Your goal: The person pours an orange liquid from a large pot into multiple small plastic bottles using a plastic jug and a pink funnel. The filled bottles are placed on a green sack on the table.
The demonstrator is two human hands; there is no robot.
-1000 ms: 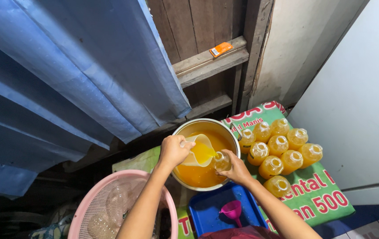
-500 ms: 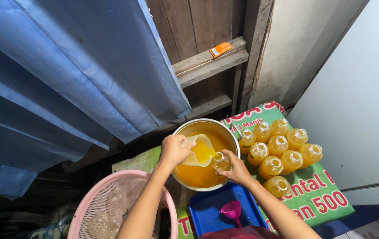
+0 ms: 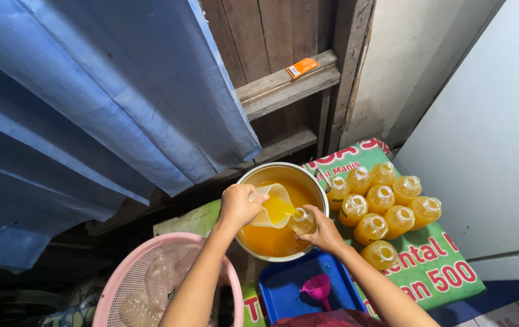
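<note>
My left hand (image 3: 239, 205) grips the handle of a clear plastic jug (image 3: 276, 206) of orange liquid, tilted over a small clear bottle (image 3: 302, 221). My right hand (image 3: 323, 231) holds that bottle over a round metal pot (image 3: 314, 183) filled with the same orange liquid. The bottle looks partly filled. Both arms reach up from the lower edge of the view.
Several filled bottles (image 3: 383, 209) stand in rows on a green printed sheet (image 3: 447, 272) to the right. A pink basket (image 3: 127, 278) with empty bottles sits lower left. A blue tray (image 3: 283, 290) holds a pink funnel (image 3: 318, 288). A blue curtain (image 3: 89, 97) hangs at left, and a wooden wall (image 3: 283, 60) stands behind.
None of note: the jug stays tilted over the bottle and both hands keep their places above the pot.
</note>
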